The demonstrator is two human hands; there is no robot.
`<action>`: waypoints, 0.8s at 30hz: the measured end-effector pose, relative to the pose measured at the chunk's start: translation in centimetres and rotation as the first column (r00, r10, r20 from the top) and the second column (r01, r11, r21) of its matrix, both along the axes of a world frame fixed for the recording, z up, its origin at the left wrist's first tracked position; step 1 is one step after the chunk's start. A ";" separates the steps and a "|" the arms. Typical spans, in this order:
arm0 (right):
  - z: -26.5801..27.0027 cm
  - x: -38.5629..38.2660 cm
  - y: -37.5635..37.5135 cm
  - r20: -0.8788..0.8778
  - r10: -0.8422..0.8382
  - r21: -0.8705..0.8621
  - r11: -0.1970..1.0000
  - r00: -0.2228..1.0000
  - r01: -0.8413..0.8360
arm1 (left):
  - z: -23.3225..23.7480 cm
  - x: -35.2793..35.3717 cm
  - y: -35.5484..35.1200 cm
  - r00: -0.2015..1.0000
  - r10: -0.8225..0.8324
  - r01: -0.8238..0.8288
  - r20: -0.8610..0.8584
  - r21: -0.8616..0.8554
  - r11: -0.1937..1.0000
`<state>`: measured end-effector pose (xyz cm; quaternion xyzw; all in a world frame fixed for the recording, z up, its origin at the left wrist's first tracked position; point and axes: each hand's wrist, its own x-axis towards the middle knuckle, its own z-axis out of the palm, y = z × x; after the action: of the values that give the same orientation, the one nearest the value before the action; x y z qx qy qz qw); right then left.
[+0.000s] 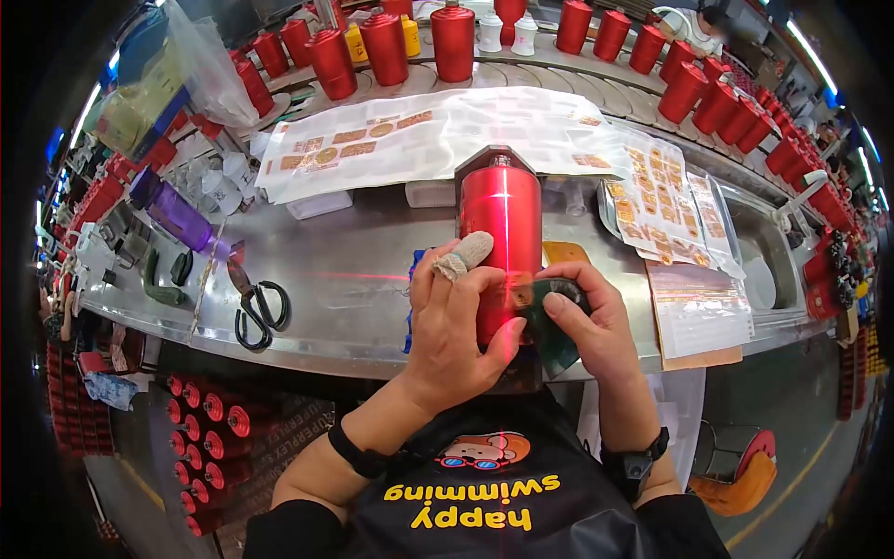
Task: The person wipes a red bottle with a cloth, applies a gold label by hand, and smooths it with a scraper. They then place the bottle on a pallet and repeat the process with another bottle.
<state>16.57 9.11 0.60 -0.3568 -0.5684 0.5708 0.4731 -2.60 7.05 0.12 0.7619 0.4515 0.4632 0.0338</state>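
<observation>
A glossy red canister lies in a dark holder in front of me, a red laser line running along its length. My left hand grips its left side, with a pale knitted cot on one finger. The left thumb and index finger rest on the canister beside a small gold-brown decal. My right hand holds a dark green scraper between thumb and fingers, against the right side of the canister near the decal.
On the metal bench lie black-handled scissors, a purple bottle and decal sheets. More decals lie right, near a sink. Red canisters stand along a conveyor behind. Another person sits far right.
</observation>
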 end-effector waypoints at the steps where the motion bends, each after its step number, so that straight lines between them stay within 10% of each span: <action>1: -0.1 0.2 0.1 0.002 -0.002 -0.018 1.000 1.000 0.002 | 0.0 0.1 0.1 1.000 0.010 -0.010 0.006 0.000 1.000; 24: -0.4 2.0 0.0 -0.112 0.103 -0.143 0.983 0.988 -0.119 | -1.7 -1.5 -1.4 0.972 -0.035 0.071 -0.231 0.149 0.986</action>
<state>18.58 9.08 0.15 -0.3286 -0.5177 0.6550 0.4417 -4.12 5.66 -1.59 0.8221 0.3939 0.4058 -0.0656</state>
